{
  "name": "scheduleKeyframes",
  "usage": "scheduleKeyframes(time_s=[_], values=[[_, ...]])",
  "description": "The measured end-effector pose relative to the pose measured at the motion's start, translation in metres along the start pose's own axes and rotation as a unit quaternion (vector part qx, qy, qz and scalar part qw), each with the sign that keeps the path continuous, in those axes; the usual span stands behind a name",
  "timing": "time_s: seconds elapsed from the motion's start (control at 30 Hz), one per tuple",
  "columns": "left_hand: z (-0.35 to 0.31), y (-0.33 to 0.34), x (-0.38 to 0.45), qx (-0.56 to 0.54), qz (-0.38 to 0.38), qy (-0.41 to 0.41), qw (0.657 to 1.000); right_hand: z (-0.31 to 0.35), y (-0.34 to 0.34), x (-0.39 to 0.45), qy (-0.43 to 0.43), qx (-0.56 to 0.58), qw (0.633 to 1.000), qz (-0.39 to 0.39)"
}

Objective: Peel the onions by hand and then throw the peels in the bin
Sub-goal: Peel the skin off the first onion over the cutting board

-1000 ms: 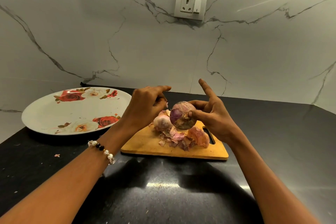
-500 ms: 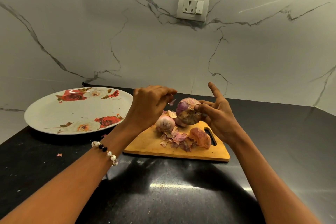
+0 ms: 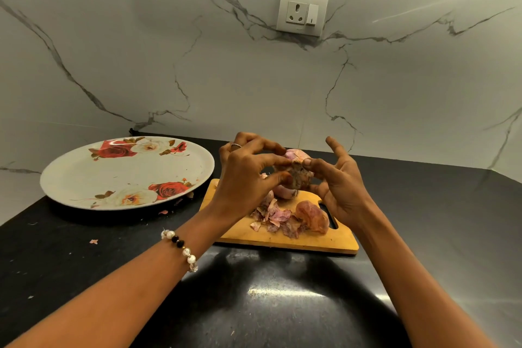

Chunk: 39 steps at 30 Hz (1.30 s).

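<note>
The left hand (image 3: 248,178) and right hand (image 3: 336,183) both pinch one onion (image 3: 296,172) above the chopping board (image 3: 282,237), fingers hiding most of it. At its 6 o'clock lie peels (image 3: 276,217), half covering another onion (image 3: 284,192).

Light was dim and warm; glare pooled on the glossy black stone countertop (image 3: 282,294), and wide-angle distortion bowed the edges.
</note>
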<state>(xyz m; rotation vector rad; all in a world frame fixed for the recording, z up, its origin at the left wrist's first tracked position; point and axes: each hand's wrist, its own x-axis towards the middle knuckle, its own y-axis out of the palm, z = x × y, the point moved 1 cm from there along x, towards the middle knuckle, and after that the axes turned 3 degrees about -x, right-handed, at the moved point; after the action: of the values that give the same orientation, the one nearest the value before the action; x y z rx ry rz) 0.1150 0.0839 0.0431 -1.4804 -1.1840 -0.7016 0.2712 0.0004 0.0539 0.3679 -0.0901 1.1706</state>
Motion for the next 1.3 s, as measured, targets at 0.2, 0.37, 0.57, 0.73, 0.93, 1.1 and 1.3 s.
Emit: scheduleKeyframes(time_s=[0.2, 0.37, 0.57, 0.73, 0.93, 1.1, 1.3], values=[[-0.004, 0.004, -0.002, 0.006, -0.027, -0.016, 1.0, -0.002, 0.001, 0.0, 0.001, -0.029, 0.999, -0.017], [-0.005, 0.004, -0.002, 0.011, -0.02, -0.043, 0.999, -0.006, 0.0, 0.0, 0.001, -0.042, 0.999, -0.019], [-0.006, 0.006, -0.002, 0.017, -0.001, -0.061, 0.998, -0.008, 0.001, 0.0, -0.003, -0.05, 0.998, -0.023], [-0.006, 0.008, -0.002, 0.019, 0.016, -0.057, 0.998, -0.007, 0.001, 0.001, -0.008, -0.027, 0.999, -0.025], [-0.003, 0.008, -0.002, 0.022, 0.045, -0.056, 0.997, -0.001, -0.001, 0.0, -0.04, -0.061, 0.997, 0.003], [0.0, -0.007, 0.008, 0.014, 0.007, -0.036, 0.999, 0.005, 0.0, -0.005, -0.068, -0.165, 0.983, 0.052], [0.015, -0.016, 0.007, 0.08, 0.151, 0.117, 0.978, 0.002, 0.0, -0.008, -0.058, -0.26, 0.956, 0.12]])
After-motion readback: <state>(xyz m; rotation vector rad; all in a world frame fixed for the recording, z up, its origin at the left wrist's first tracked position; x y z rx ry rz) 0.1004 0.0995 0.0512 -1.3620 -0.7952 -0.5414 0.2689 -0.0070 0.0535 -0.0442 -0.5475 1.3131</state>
